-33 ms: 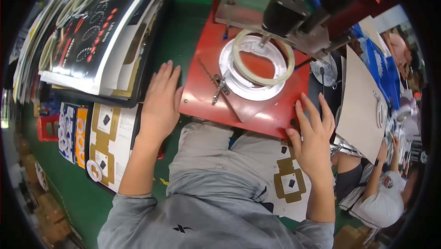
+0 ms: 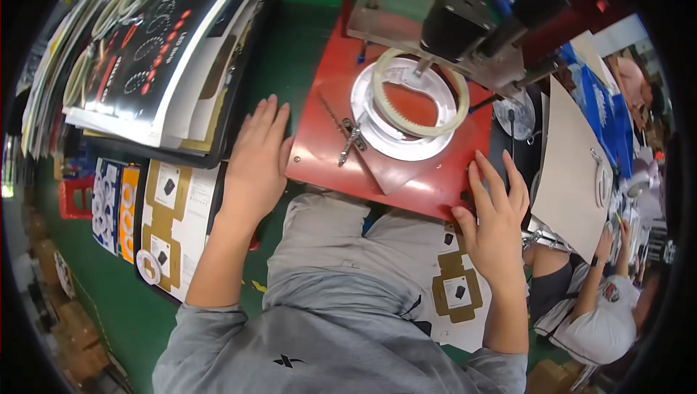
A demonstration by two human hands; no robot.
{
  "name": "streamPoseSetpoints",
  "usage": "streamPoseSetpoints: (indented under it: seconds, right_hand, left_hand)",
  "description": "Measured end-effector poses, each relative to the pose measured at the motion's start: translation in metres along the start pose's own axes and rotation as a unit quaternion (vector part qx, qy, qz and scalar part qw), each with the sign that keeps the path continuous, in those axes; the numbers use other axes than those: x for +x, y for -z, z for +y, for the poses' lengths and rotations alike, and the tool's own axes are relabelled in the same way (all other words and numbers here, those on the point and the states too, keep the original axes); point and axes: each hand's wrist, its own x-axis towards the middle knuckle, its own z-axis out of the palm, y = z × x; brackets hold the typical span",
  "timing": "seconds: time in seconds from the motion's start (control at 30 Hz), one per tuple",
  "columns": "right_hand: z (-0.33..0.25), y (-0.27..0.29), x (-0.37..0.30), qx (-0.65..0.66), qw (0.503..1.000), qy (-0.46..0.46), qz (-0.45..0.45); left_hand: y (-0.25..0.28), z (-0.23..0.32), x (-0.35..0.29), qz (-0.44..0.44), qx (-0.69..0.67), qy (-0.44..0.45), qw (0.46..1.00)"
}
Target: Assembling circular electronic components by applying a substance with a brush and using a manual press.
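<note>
I'm seeing the left hand (image 2: 256, 165) and right hand (image 2: 501, 212) resting empty, fingers extended; the cream toothed ring (image 2: 417, 131) is lying over the red plate (image 2: 319, 151), far and left of the nearer right hand.

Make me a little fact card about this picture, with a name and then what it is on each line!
Left hand: open, nothing in it, beside the board's left edge
Right hand: open, nothing in it, by the board's right edge; touching or not, I can't tell
Middle: red board with a white ring on it
Over the white ring: cream ring with teeth
Above: black block
Left side: pile of papers
Far right: another person in a light shirt
</note>
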Motion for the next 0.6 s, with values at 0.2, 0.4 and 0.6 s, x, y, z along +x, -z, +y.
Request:
streamPoseSetpoints:
  seconds: [0.2, 0.4, 0.6]
  right_hand:
    - [0.007, 0.003, -0.003, 0.012, 1.0, 0.006, -0.027]
    - [0.003, 0.005, 0.017, 0.058, 0.994, 0.012, 0.09]
    - [-0.02, 0.001, 0.055, 0.148, 0.97, 0.085, 0.176]
  left_hand:
    - [0.013, 0.002, -0.003, -0.069, 0.094, -0.045, 0.992]
    - [0.036, 0.015, 0.007, 0.023, -0.102, 0.011, 0.994]
    - [0.038, 0.06, 0.042, 0.164, -0.22, -0.168, 0.947]
